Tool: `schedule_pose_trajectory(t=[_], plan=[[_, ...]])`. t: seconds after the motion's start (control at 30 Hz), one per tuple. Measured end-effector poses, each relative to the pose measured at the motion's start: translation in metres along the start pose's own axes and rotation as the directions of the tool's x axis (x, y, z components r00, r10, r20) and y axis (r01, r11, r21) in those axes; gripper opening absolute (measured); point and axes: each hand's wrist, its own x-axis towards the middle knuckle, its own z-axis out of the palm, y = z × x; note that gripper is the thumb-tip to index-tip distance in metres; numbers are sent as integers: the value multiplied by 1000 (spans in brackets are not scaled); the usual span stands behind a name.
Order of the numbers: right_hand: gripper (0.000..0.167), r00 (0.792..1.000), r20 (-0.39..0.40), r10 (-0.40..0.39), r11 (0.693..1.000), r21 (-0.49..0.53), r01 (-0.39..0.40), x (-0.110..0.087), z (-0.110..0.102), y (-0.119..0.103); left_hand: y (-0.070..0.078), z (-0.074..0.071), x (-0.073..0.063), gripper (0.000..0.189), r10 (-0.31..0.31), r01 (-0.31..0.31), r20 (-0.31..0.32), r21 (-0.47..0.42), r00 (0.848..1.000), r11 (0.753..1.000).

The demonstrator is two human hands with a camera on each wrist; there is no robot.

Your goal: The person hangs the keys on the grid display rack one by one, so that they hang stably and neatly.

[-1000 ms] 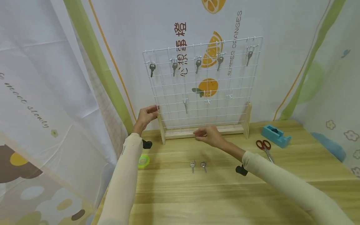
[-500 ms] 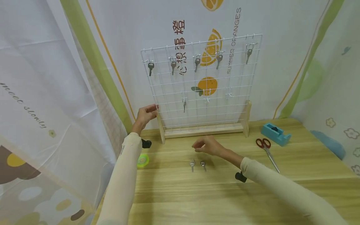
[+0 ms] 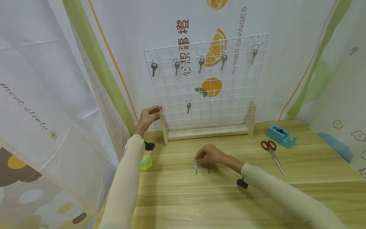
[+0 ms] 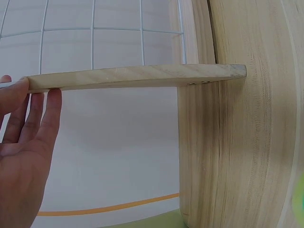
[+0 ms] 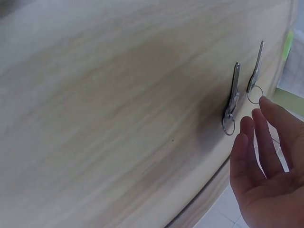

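Note:
My left hand [image 3: 147, 119] holds the top of the left wooden upright [image 4: 137, 77] of a white wire grid rack, thumb on one side and fingers on the other. Two keys with rings lie on the table before the rack: a left key [image 3: 195, 169] and a right key [image 3: 208, 170]. Over them is my right hand [image 3: 211, 154], thumb and fingers apart with nothing between them. In the right wrist view its thumb tip is right at the ring of the farther key [image 5: 255, 76], and its fingers are beside the nearer key [image 5: 232, 102].
Several keys, one of them a key [image 3: 201, 63], hang on hooks along the grid's upper row. Lower down, one key [image 3: 188, 107] hangs beside two bare hooks. Red-handled scissors [image 3: 273, 156] and a blue tape dispenser [image 3: 281, 136] lie to the right; a green round object [image 3: 145, 163] lies left.
My right hand has come down and toward me from in front of the rack's base to the two keys on the table. The left hand stays on the upright.

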Motion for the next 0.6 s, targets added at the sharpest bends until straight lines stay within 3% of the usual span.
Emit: schedule_pose_trajectory(t=[0.23,0.6], plan=[[10,1000,20,-21,1000,-17,21,-1,3,-1,-12,-1,7,48,37,-36,-26,30,999,999],[7,1000,9,-15,1000,10,15,0,8,3,-14,-1,7,47,46,-45,-25,23,999,999]])
